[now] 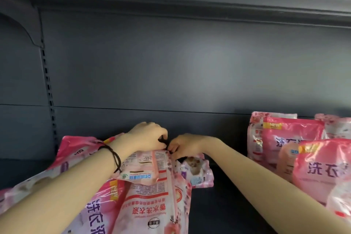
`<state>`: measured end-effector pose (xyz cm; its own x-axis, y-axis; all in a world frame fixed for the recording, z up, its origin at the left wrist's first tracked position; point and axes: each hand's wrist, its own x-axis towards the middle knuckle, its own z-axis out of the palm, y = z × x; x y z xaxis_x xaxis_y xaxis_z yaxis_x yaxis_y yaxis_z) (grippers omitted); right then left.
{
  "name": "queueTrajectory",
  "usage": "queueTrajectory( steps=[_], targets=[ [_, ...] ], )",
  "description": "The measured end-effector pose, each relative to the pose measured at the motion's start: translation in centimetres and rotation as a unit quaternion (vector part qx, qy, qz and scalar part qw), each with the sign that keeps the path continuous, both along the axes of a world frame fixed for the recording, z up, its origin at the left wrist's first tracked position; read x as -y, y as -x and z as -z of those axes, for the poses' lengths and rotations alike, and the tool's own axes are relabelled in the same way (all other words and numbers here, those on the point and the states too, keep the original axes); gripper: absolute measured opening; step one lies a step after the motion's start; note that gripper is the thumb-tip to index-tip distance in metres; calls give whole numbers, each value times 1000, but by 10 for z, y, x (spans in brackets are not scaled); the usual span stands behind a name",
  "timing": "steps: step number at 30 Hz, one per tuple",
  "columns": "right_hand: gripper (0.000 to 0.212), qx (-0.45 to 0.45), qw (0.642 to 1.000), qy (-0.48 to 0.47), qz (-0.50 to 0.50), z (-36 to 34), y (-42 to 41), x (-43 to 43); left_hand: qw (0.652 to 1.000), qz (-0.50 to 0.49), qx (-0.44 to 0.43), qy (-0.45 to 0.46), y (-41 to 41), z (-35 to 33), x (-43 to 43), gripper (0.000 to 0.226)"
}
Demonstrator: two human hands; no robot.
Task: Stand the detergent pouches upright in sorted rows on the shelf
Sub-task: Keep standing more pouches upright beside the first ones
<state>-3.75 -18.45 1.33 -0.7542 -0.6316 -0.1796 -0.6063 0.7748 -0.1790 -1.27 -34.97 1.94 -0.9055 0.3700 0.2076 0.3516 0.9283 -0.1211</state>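
Several pink detergent pouches lie in a loose heap (144,195) at the lower left of the dark shelf (218,205). My left hand (148,137) and my right hand (182,145) meet at the far end of the topmost pouch (148,165), which lies flat with its printed back up. Both hands pinch its far edge, fingers curled. A black cord bracelet circles my left wrist. On the right, more pink pouches (288,138) stand upright in rows, front faces toward me.
The grey back panel (190,62) rises behind the hands, with a slotted upright (49,91) at the left. Another shelf (190,2) overhangs above. Bare dark shelf floor lies between the heap and the upright pouches.
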Motion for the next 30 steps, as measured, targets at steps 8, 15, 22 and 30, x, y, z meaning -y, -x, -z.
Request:
queueTrajectory(
  steps=[8,15,22,30],
  targets=[
    [18,35,978,163,127,45,19,11,993,-23,-6,-117,3,1,11,26],
    [11,-137,940,231,211,41,1,-7,901,-35,5,-432,9,8,-11,37],
    [12,-190,799,468,327,17,-9,-60,716,-71,-41,-694,7,8,-49,57],
    [6,25,610,709,354,50,-9,-70,647,-51,59,-758,3,33,-95,14]
  ],
)
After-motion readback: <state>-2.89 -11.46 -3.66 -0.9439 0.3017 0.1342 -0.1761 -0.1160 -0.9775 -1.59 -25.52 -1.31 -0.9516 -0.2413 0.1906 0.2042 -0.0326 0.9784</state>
